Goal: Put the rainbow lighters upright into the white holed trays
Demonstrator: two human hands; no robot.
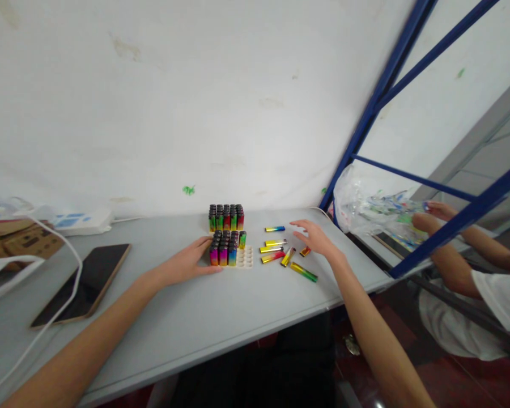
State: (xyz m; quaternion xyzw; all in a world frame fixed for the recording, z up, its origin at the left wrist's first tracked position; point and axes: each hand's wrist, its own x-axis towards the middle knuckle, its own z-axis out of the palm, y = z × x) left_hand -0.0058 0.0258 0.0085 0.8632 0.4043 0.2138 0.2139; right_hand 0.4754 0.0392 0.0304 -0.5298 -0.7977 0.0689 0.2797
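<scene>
My left hand [186, 263] is curled round the left side of a white tray [246, 262], its thumb along the front edge. Upright lighters [223, 256] in shiny rainbow colours with dark tops fill most of that tray; empty round holes show at its right. My right hand [315, 238] hovers over the loose lighters with fingers apart and nothing visible in them. Beneath its palm is a partly hidden orange-yellow lighter [305, 251]. Several more lie flat to its left, among them a blue-yellow lighter [275, 229], a red-yellow lighter [272, 258] and a green-yellow lighter [304, 272].
Behind the tray, near the wall, stands another block of lighters [226, 218]. At left are a phone [83, 283], a white cable, a power strip [83, 221] and a cardboard box [23, 241]. A blue metal frame [365, 116] rises at right; beyond it sits another person.
</scene>
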